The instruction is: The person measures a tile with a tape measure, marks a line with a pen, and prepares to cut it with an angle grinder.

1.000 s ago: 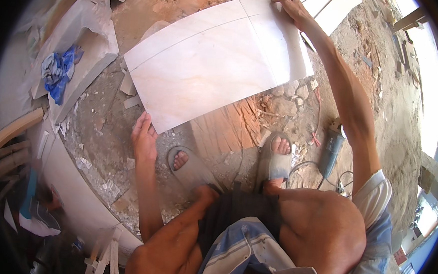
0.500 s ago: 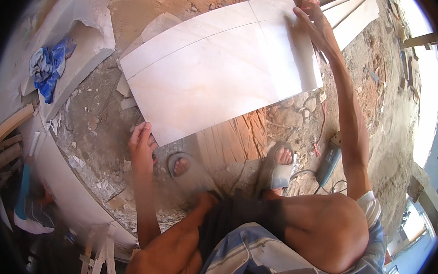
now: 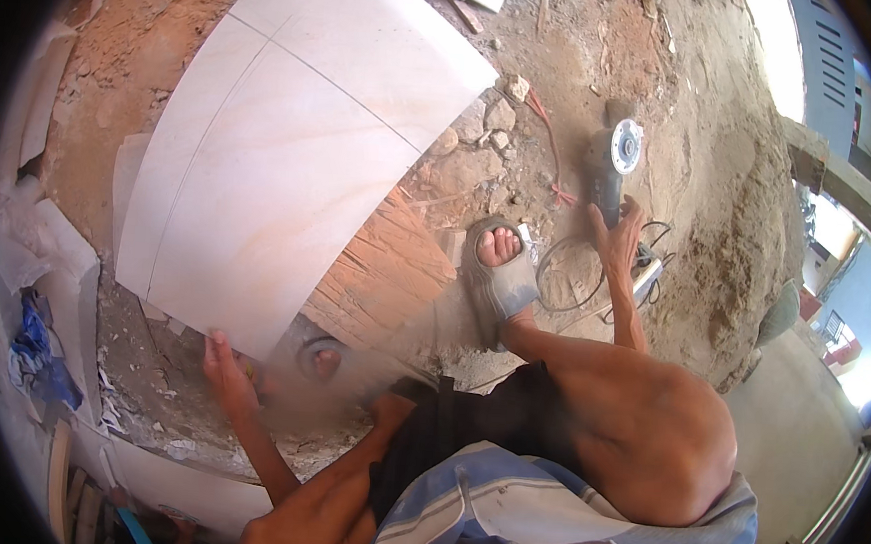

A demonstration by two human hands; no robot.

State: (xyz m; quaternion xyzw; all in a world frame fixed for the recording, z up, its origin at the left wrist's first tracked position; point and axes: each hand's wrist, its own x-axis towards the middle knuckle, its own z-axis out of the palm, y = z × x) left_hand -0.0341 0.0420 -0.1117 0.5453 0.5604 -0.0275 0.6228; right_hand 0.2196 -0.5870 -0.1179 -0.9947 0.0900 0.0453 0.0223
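A large pale tile (image 3: 263,162) with two thin lines crossing on its face lies over a reddish wooden board (image 3: 381,269). At the tile's near left edge is my left hand (image 3: 230,374), its fingers closed on the rim; something small and reddish by the palm is too unclear to name. Out to the right, my right hand (image 3: 619,241) wraps round the rear end of an angle grinder (image 3: 606,168). The grinder's round metal disc side faces up, and its dark body rests on the dirt. A cable loops beside my wrist.
My sandalled right foot (image 3: 501,261) stands between tile and grinder. Broken stones (image 3: 474,125) and a red cord (image 3: 552,155) lie beyond it. A blue cloth (image 3: 37,352) sits at the far left, and a sand heap (image 3: 722,230) rises on the right.
My right hand has let go of the tile's far edge and come down onto the grinder. The view has swung right; my left hand stays at the tile's near corner.
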